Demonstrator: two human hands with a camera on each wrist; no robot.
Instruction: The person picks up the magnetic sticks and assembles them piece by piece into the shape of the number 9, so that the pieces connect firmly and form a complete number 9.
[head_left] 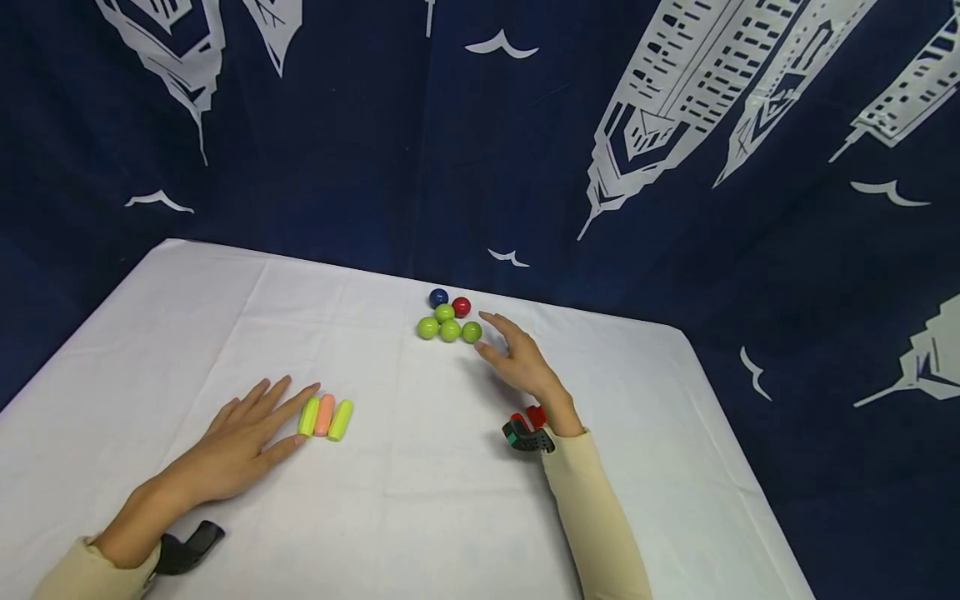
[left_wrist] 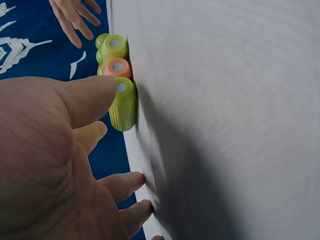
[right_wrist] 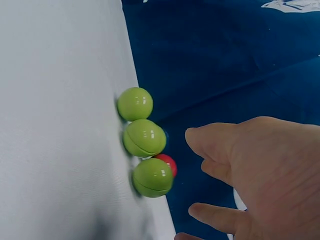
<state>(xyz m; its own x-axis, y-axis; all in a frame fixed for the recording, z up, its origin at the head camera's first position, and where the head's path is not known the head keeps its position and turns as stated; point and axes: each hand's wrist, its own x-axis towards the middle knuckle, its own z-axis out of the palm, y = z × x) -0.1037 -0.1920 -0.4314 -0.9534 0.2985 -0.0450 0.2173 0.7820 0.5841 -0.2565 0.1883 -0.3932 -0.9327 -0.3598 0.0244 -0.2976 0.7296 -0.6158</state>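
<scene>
1. Head view: the left hand [head_left: 236, 450] is unclenched, fingers straight and spread, thumb and index finger beside the left yellow stick [head_left: 308, 416]; whether they touch it, I cannot tell. The right hand [head_left: 521, 362] is released too, thumb and index finger apart, just beside the rightmost green ball [head_left: 472, 332].
2. Head view: the left yellow stick, orange stick [head_left: 324, 415] and right yellow stick [head_left: 341, 420] lie side by side on the tabletop [head_left: 420, 525], a little nearer its left edge than its right.
3. Head view: by the far edge, slightly nearer the far right corner than the far left, sit the blue ball [head_left: 438, 297] and red ball [head_left: 461, 307], then one green ball [head_left: 445, 313], then a front row of three.
4. Left wrist view: the thumb overlaps the end of the nearest yellow stick; the other two sticks line up beyond, with green balls partly hidden behind.
5. Right wrist view: a gap shows between the thumb and the row of three green balls; the red ball peeks out behind the lowest.
</scene>
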